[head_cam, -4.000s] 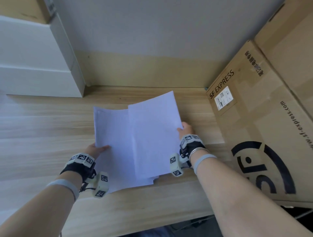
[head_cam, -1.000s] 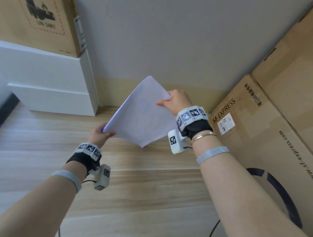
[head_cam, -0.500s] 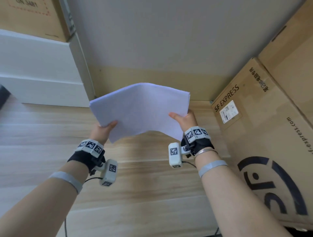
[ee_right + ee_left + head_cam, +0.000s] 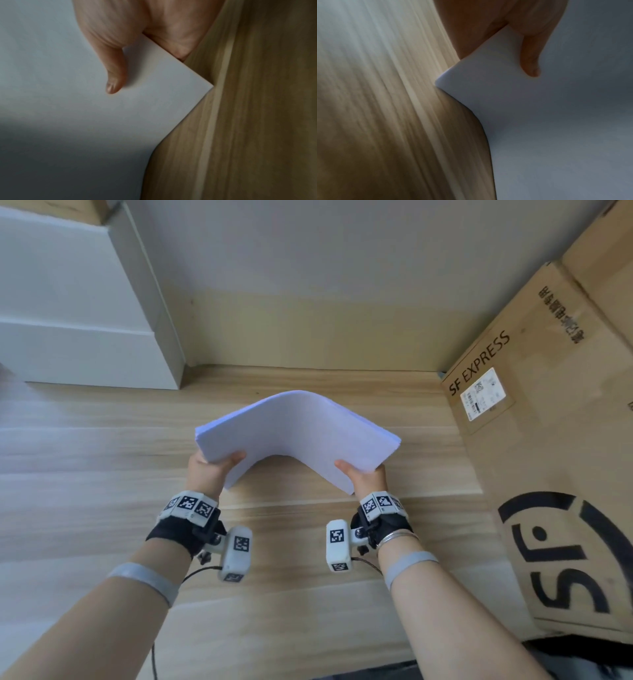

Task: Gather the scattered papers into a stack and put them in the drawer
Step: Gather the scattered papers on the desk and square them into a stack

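While each thumb lies on the near face and the fingers (image 4: 236, 456) curl behind, the left hand (image 4: 210, 472) and right hand (image 4: 366, 479) pinch opposite lower corners of the paper stack (image 4: 294, 428), which arches upward between them, clear of the wooden worktop (image 4: 102, 460) beneath. To square the sheets well, I would ease the inward push so the bow flattens, then tap one long edge down on the wood below the fingers, holding loosely enough for stray sheets to settle. Beyond the fingers stands a plain wall (image 4: 308, 268); to the left of them sits a white cabinet (image 4: 75, 313), possibly the drawer unit, though no open drawer shows. Right of the fingers lean SF Express cardboard boxes (image 4: 548, 440).
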`<state>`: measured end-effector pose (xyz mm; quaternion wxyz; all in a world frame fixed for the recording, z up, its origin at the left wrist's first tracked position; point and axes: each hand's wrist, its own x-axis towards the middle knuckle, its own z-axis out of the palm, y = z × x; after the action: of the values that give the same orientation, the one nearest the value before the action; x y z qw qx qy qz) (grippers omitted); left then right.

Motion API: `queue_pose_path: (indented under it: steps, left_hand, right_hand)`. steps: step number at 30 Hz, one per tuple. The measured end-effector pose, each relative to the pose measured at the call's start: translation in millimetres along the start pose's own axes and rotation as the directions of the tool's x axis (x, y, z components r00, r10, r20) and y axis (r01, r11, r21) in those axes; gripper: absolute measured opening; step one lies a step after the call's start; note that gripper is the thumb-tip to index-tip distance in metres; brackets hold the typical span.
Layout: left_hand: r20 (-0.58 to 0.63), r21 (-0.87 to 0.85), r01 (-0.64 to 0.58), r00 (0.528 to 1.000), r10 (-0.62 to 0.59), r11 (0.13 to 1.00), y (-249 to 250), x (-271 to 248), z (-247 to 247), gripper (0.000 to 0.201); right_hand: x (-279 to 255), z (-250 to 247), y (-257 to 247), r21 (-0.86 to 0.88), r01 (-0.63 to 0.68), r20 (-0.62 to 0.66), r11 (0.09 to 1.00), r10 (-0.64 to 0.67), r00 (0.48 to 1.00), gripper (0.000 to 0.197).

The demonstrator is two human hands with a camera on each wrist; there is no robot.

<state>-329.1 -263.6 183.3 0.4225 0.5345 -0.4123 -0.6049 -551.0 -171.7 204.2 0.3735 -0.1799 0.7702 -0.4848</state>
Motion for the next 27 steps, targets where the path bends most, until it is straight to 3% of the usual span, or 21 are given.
queue_pose_path:
  steps: [3, 7, 10, 12, 13, 15, 19, 23, 27]
  left_hand:
    - [-0.03, -0.003, -0.03, 0.999, 0.029, 1.0, 5, -2, 0, 0.024]
    - [-0.004, 0.047, 0.031, 1.0, -0.031, 0.998, -6, -2, -2, 0.022]
    - [-0.054, 0.056, 0.054, 0.997, -0.051, 0.997, -12, 2, 3, 0.016]
    - [-0.061, 0.067, 0.065, 0.996, -0.061, 0.996, -9, 6, 2, 0.011]
    - [-0.06, 0.071, 0.068, 0.996, -0.064, 0.995, -5, 9, 1, 0.017]
    - [-0.031, 0.063, 0.053, 0.998, -0.051, 0.997, 5, 16, -4, 0.025]
    - [-0.008, 0.018, -0.014, 1.0, 0.015, 1.0, 43, 31, -11, 0.024]
    - [0.061, 0.238, -0.179, 0.984, 0.169, 0.955, 86, 40, -13, 0.027]
    - [0.22, 0.598, -0.249, 0.965, 0.143, 0.762, 112, 40, -8, 0.016]
  right_hand:
    - [6, 1, 0, 0.028, -0.017, -0.031, 0.999, 0.018, 0.999, 0.019]
    - [3, 10, 11, -0.021, -0.072, 0.007, 0.997, 0.072, 0.997, 0.019]
    - [6, 12, 5, -0.015, -0.095, -0.076, 0.995, 0.093, 0.993, 0.021]
    - [10, 8, -7, -0.041, -0.053, -0.128, 0.998, 0.047, 0.991, 0.02]
    - [13, 5, -15, -0.075, -0.024, -0.133, 0.997, 0.014, 0.991, 0.012]
    - [16, -4, -33, -0.168, 0.03, -0.132, 0.985, -0.053, 0.99, 0.018]
    - [22, -26, -78, -0.384, 0.123, -0.048, 0.915, -0.153, 0.987, 0.025]
    - [23, -36, -117, -0.543, 0.163, 0.025, 0.824, -0.178, 0.984, 0.036]
    - [16, -27, -146, -0.692, 0.294, 0.182, 0.66, -0.235, 0.955, 0.03]
